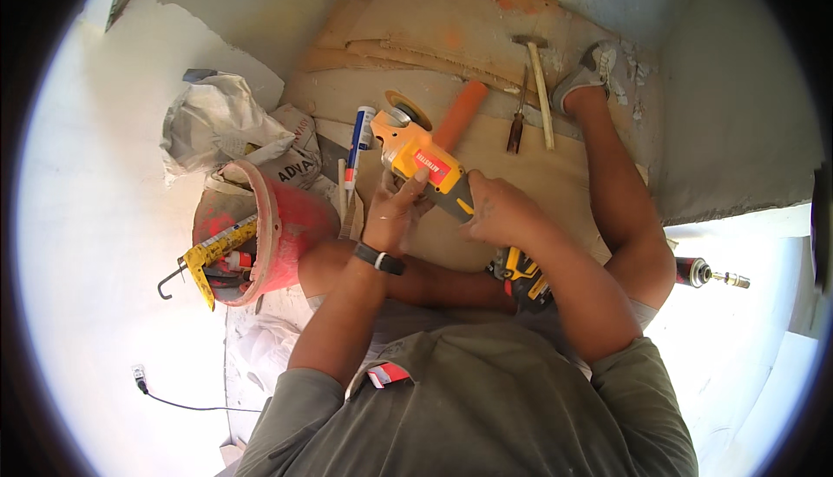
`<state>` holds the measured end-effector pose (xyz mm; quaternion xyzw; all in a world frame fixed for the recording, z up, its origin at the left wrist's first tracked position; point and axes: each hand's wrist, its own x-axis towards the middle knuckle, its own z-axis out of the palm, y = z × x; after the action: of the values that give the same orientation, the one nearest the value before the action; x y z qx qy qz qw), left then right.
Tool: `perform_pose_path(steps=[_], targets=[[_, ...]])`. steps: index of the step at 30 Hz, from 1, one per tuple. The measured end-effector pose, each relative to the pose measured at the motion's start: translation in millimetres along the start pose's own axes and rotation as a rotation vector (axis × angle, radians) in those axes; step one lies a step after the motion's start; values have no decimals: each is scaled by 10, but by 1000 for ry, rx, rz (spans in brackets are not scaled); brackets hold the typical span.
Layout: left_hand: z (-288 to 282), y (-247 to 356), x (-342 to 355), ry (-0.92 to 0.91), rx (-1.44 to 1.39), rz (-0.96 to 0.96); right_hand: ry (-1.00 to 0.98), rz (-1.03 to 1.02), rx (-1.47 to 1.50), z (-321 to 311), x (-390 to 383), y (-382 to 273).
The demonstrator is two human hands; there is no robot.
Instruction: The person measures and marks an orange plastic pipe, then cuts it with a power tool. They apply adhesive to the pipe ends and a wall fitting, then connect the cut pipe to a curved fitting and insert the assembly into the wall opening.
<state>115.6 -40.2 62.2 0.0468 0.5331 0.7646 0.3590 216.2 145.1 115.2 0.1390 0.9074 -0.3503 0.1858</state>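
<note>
Grey-green shirt (486,407), nearest the camera, is seen from above, with both forearms extended forward from it.

Angle grinder (425,164), yellow and black, is held over the lap above the sheets of brown cardboard (538,173) spread on the floor. An orange side handle (460,112) is fitted to it and points up and away; the disc and guard (406,112) are turned toward the far side.

Right hand (499,212): its grip is closed around the dark rear body of the grinder. A second yellow and black part (525,277) is seen beneath the right forearm; what it is cannot be told.

Left hand (395,208): fingers are laid against the underside of the yellow body near the head, the thumb pressed on its side, so the grip is loosely pressed on the tool. A black wristband (378,258) is worn on this wrist.

Hammer (540,86) with pale wooden handle and a screwdriver (518,125) are laid side by side on the cardboard, near the grey shoe (590,73).

Sealant cartridge (358,143), white and blue, is laid left of the grinder.

Red bucket (273,234), tipped on its side, is placed at left, with a yellow caulking gun (213,256) inside it. Crumpled paper sacks (226,125) are piled behind it.

Spray can (707,273) with nozzle is laid on the floor at right.
</note>
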Motion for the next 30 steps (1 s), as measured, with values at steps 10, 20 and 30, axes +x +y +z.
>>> perform_pose_path(steps=[10, 20, 30], targets=[[234, -165, -162, -241, -328, 92, 13, -216, 355, 11, -212, 92], [302, -44, -302, -510, -147, 97, -72, -369, 441, -190, -659, 63], [1421, 254, -917, -505, 164, 253, 354, 3, 244, -377, -1852, -13]])
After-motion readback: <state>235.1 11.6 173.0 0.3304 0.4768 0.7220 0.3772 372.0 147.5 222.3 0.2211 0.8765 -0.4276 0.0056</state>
